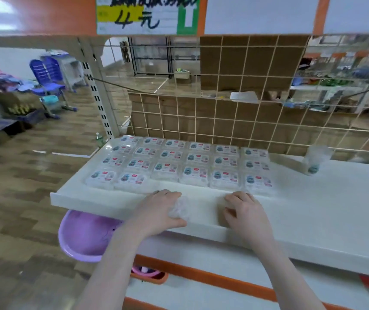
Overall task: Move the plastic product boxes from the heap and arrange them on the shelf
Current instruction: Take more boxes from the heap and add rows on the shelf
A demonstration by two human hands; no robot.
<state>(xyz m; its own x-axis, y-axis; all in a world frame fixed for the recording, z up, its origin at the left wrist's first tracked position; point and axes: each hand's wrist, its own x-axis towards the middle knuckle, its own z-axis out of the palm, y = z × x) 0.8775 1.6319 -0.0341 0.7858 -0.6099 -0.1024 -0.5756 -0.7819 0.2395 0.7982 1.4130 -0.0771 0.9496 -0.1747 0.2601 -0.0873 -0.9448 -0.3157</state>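
Plastic product boxes point(179, 166) laid flat in neat rows on left part of white shelf point(327, 198), six columns across. One clear box point(180, 208) at shelf front edge, gripped in left hand point(159, 211), fingers curled round it. Right hand point(245, 211) beside it on same edge, fingers bent; whether it holds anything, cannot tell. Another clear box point(314, 158) upright toward shelf back, right of rows. Purple basin point(85, 236) below shelf. Wire grid point(235, 113) behind shelf.

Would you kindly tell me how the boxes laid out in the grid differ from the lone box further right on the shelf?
The grid boxes lie flat, labels up; the lone box stands tilted on edge. The grid boxes sit side by side in neat rows at the shelf's left end; the lone box stands apart near the wire grid back. Both are clear plastic with a teal mark.
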